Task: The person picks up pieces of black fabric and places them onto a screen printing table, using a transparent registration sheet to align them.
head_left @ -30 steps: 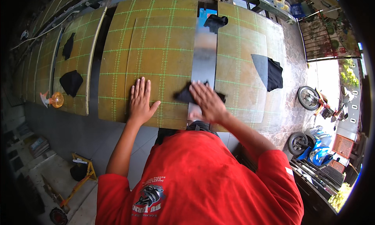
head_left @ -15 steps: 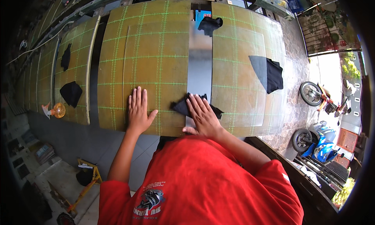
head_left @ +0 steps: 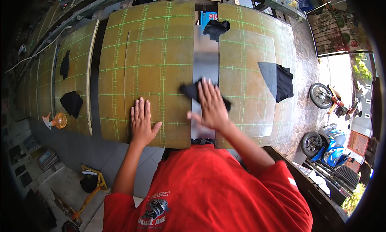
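My left hand [head_left: 141, 121] lies flat, fingers stretched out, on the left yellowish board [head_left: 169, 81], which bears green grid lines. Under my right hand [head_left: 212, 105], a black cloth [head_left: 192, 90] is pressed against the shiny grey strip [head_left: 206, 65] between two boards. The right hand's fingers point away from me and its thumb sticks out to the left; the cloth shows on both sides and overlaps the edges of both boards. Part of the cloth is hidden beneath the palm. To the right is a similar gridded board [head_left: 241, 83].
More black cloth pieces lie about: one at the strip's far end [head_left: 217, 28], one on the right board [head_left: 284, 83], and others on the board [head_left: 78, 81] at left. An orange-and-white spray bottle [head_left: 59, 120] lies there too. Motorcycles [head_left: 327, 145] stand at right.
My right hand has slid the black cloth farther from me along the grey strip. The left hand stays flat on the left board. The view has shifted slightly.
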The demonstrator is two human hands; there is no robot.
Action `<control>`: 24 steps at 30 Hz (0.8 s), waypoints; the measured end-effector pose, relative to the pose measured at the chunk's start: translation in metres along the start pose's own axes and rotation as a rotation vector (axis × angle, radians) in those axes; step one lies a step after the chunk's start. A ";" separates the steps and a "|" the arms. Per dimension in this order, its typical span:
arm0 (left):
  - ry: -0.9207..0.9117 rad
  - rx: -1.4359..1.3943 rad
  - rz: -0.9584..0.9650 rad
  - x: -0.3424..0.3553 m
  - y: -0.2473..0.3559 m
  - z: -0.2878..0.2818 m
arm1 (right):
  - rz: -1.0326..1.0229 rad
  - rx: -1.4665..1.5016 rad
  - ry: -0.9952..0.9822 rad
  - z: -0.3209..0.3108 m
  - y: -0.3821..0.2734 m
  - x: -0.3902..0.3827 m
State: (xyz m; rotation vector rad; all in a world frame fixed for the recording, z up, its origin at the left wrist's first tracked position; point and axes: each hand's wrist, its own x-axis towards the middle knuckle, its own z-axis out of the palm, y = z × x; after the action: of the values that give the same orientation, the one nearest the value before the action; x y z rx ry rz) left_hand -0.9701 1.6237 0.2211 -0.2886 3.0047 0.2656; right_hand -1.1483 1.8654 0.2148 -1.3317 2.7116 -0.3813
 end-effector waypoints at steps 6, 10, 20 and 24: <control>-0.009 -0.001 0.005 0.001 -0.001 0.003 | 0.117 -0.073 0.068 -0.010 0.036 0.024; -0.014 0.005 0.017 0.002 -0.001 0.002 | 0.221 -0.059 0.191 -0.005 0.048 0.081; -0.023 -0.003 0.018 0.004 -0.002 0.002 | 0.189 -0.017 0.093 -0.010 0.029 0.040; -0.023 -0.005 0.025 0.003 -0.002 0.001 | 0.198 0.000 0.118 -0.010 0.024 0.051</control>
State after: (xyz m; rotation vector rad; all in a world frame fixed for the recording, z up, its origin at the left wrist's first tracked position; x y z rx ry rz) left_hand -0.9730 1.6211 0.2196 -0.2475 2.9869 0.2762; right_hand -1.1997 1.8405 0.2190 -1.0591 2.9053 -0.4537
